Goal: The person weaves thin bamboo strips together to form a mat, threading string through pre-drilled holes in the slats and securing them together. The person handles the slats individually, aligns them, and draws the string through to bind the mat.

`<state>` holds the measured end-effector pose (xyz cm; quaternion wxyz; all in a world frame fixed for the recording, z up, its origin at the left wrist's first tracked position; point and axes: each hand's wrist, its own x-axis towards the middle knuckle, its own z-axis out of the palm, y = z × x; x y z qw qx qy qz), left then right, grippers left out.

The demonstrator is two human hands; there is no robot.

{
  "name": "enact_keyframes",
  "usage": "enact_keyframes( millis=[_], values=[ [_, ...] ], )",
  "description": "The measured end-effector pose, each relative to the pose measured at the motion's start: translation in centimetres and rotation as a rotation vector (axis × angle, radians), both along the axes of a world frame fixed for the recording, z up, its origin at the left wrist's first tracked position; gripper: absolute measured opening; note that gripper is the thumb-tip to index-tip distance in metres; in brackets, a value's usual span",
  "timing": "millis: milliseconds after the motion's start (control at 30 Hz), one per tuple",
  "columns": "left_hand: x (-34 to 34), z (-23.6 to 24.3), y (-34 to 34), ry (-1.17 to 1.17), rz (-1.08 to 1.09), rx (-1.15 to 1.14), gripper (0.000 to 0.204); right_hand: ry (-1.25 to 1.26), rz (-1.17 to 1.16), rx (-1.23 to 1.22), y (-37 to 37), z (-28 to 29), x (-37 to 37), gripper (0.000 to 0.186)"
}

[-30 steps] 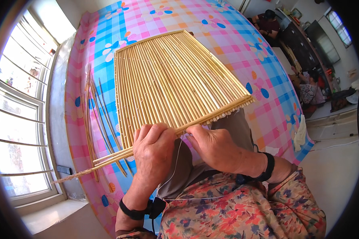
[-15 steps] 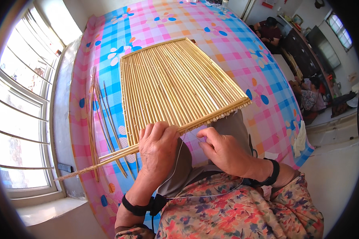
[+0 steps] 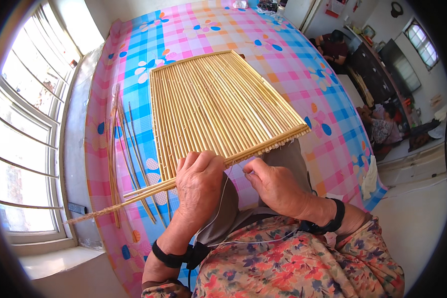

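A panel of yellow reed stalks (image 3: 223, 99) laid side by side slants in front of me, its near edge bound by crosswise stalks. My left hand (image 3: 199, 184) is closed around that near edge toward its left end, where the loose ends of the edge stalks (image 3: 146, 192) stick out. White thread (image 3: 218, 211) hangs from the edge beside my left hand and runs down across my lap. My right hand (image 3: 275, 186) is just below the edge, thumb and fingers pinched together. Whatever lies in the pinch is too small or hidden to make out.
Several loose long stalks (image 3: 130, 164) lie on the checked, flowered bed cover (image 3: 293, 69) at the left. A barred window (image 3: 27, 129) is beyond them. Two people sit at the far right near a dark cabinet (image 3: 375, 69). A pale cloth (image 3: 369, 181) hangs over the right edge.
My right hand has moved slightly left, its fingers drawing closer into a pinch near the edge. My left hand keeps its hold on the reed panel.
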<state>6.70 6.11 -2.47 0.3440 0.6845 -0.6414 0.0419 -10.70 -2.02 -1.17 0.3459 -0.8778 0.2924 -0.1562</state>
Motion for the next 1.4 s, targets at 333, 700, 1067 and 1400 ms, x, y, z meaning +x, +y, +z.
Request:
enact_keyframes(
  millis=[333, 700, 1067, 1400],
  values=[
    [0.0, -0.2, 0.2, 0.003, -0.002, 0.008, 0.015, -0.062, -0.005, -0.078, 0.0, -0.6, 0.3, 0.011],
    [-0.1, -0.4, 0.0, 0.005, 0.004, 0.009, 0.018, 0.025, -0.046, -0.160, -0.7, -0.7, 2.2, 0.016],
    [-0.3, -0.8, -0.3, -0.014, 0.028, -0.043, 0.013, 0.049, 0.043, -0.184, -2.3, -1.5, 4.1, 0.013],
    [-0.7, -0.9, -0.3, -0.040, 0.037, -0.027, 0.013, 0.113, 0.394, -0.446, -8.0, 1.3, 6.4, 0.018]
  ],
)
